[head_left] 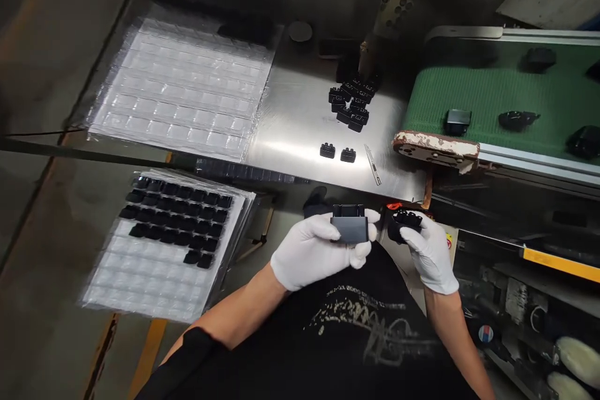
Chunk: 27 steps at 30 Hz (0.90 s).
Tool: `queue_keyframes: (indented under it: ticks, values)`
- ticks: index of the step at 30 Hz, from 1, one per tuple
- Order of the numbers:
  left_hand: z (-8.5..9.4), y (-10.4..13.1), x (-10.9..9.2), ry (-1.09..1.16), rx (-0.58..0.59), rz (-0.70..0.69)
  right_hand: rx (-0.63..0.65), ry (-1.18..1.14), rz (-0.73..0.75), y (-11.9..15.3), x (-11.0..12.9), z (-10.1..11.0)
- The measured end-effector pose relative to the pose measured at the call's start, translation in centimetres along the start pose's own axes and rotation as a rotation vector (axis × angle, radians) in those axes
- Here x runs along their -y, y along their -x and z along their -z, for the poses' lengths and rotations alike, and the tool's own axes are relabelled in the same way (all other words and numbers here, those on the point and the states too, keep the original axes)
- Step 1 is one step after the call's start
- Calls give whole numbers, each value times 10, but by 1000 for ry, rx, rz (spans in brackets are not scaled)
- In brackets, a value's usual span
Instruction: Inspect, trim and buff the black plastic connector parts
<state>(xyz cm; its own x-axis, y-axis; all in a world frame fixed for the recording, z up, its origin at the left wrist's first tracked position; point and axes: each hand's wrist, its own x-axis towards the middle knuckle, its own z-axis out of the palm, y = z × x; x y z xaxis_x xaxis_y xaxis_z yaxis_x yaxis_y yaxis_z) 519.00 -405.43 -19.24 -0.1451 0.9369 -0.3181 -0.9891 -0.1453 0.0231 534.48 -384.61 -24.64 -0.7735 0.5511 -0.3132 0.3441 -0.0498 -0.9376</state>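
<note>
White gloves cover both of my hands. My left hand (319, 250) grips a black plastic part (349, 229) between thumb and fingers, its smooth flat face toward me. To its right, my right hand (430, 253) is closed on another black plastic part (404, 225), whose knobbed side faces up. The two parts are held apart in front of my body. Beyond them, on the metal table (290, 131), lie two small black parts (337, 152) side by side. A slim metal knife (374, 164) rests to their right, and a pile of black parts (351, 100) sits farther back.
A green conveyor belt (487, 87) carrying several black parts runs at the right. Stacked clear plastic trays (182, 87) cover the table's left side. Lower left, another tray stack (140, 275) holds rows of black parts. A round disc (300, 31) lies at the back.
</note>
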Motion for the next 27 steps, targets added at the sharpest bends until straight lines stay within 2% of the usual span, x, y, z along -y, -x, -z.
queue_keyframes:
  ticks: [3, 10, 14, 18, 27]
  values:
    - [9, 4, -44, -1, -3, -3, -9, 27, -17, -24, 16, -36]
    - [19, 36, -172, -92, 36, -16, -16, 33, -37, -80, 75, -142]
    - [26, 47, -225, -110, 89, -10, -11, 42, -37, -101, 101, -185]
    - [33, 48, -253, -137, 124, -15, -11, 46, -9, -116, 114, -210]
    - [39, 42, -283, -178, 131, -15, 13, 57, 21, -138, 124, -237]
